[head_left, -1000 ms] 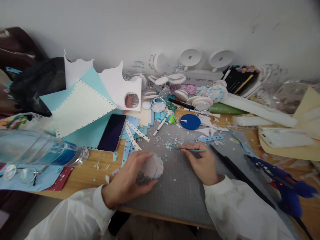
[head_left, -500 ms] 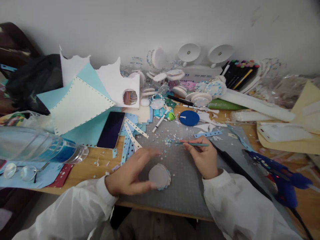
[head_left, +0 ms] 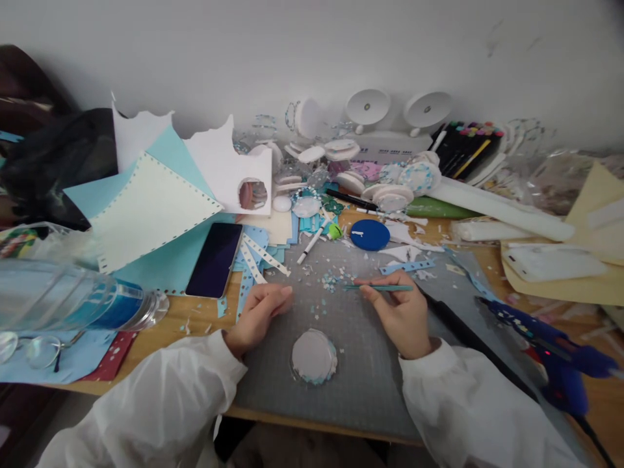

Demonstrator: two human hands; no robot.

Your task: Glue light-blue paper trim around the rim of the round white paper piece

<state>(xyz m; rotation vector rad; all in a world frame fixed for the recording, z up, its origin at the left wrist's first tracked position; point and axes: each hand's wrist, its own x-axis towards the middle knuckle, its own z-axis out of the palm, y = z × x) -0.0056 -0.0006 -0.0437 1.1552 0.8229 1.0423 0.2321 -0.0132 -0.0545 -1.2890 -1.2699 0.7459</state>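
Observation:
My right hand [head_left: 397, 312] is closed around a pair of teal tweezers [head_left: 385, 287], held nearly level with the tips pointing left. Those tips are beside a small heap of blue and white paper bits [head_left: 334, 281] on the grey cutting mat [head_left: 361, 390]. My left hand [head_left: 260, 315] is closed on the left part of the mat, its fingers curled in and no object showing in them. Between my hands, nearer to me, lies a round white disc [head_left: 313, 354] with bluish bits around its edge. A few loose bits [head_left: 319, 311] are scattered above the disc.
A blue round lid [head_left: 369, 234] and a white pen [head_left: 312, 244] lie farther back. At left are a phone [head_left: 214, 260], a water bottle [head_left: 73, 299] and glasses [head_left: 41, 351]. A blue glue gun [head_left: 550, 351] is at right, a black cable-like rod [head_left: 468, 335] beside my right forearm.
My left hand has drawn away from beside the disc, up and left, and its spread fingers have curled shut. My right hand keeps the tweezers almost in place. The view has shifted slightly.

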